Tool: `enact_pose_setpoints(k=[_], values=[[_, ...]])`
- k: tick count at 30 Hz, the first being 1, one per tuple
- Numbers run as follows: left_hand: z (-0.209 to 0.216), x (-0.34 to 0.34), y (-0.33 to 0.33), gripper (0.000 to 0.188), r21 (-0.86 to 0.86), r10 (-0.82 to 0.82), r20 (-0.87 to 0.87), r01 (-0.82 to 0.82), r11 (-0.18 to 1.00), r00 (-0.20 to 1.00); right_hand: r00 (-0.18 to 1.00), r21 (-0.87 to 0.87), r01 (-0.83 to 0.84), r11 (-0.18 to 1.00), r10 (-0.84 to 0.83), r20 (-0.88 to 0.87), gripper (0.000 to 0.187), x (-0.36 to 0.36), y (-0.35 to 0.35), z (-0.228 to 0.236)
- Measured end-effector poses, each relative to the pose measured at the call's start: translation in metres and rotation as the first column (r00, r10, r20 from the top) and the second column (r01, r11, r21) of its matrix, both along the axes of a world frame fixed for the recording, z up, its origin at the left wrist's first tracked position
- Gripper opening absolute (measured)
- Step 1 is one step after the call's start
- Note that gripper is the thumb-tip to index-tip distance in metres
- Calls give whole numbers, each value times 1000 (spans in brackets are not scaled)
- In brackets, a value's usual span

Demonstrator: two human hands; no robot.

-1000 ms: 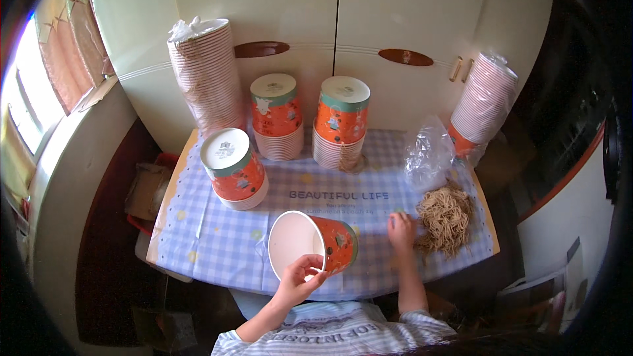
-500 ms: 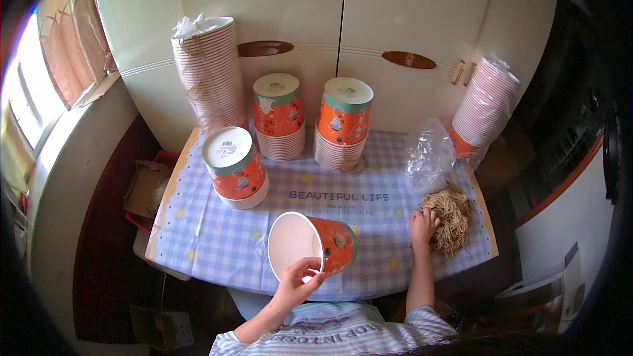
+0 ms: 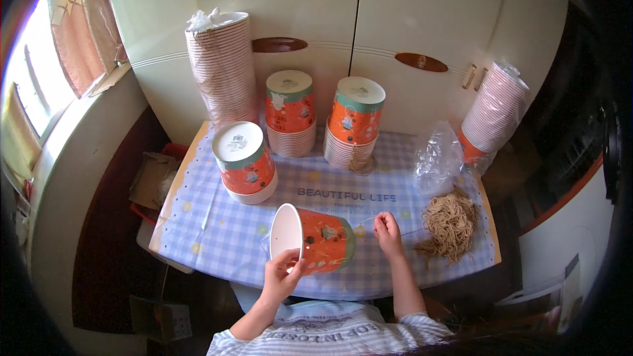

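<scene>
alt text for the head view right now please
A person's left grip holds the rim of an orange paper tub tipped sideways over a checked tablecloth; the right grip, pinched, is between it and tan string. Upturned tub stacks stand behind.

Paper bucket (image 3: 323,240): lower centre of frame, on its side, mouth facing left, white rim and interior showing, orange wall (small printed figures), green band at base end. Tan cord (image 3: 450,221): loose tangled heap, lower right, strands straggling at its lower left.

Beyond the held cup (image 3: 327,240), 3 inverted stacks (image 3: 357,118) obstruct.
</scene>
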State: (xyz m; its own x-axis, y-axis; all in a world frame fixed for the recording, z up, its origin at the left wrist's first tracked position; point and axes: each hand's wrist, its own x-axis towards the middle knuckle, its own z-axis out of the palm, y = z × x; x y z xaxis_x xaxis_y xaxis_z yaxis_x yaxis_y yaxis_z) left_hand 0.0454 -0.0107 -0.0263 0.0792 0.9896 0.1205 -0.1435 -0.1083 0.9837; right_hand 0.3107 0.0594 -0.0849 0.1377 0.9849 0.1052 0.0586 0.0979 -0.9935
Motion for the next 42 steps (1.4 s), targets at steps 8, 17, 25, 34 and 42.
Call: enact_pose_setpoints(k=[8, 17, 25, 34, 42], values=[[-7, -19, 0, 19, -69, 123, 124, -115, 991, 985, 892, 211, 118, 970, -197, 407, 12, 27, 4, -3], [-10, -30, 3, 21, -106, 191, 202, -172, 979, 961, 459, 296, 107, 949, -311, 832, 25, 35, -4, -16], [-16, -30, -1, 21, -74, 147, 203, -135, 988, 968, 450, 72, -273, 959, 61, 891, 16, 6, 6, -11], [-6, -18, -4, 21, -50, 42, 190, -33, 998, 981, 518, 170, -297, 940, 9, 856, 8, -6, 7, 0], [-6, -6, -6, 22, -53, -39, 222, 52, 997, 974, 815, 307, -460, 833, 259, 518, 11, -80, -31, 106]])
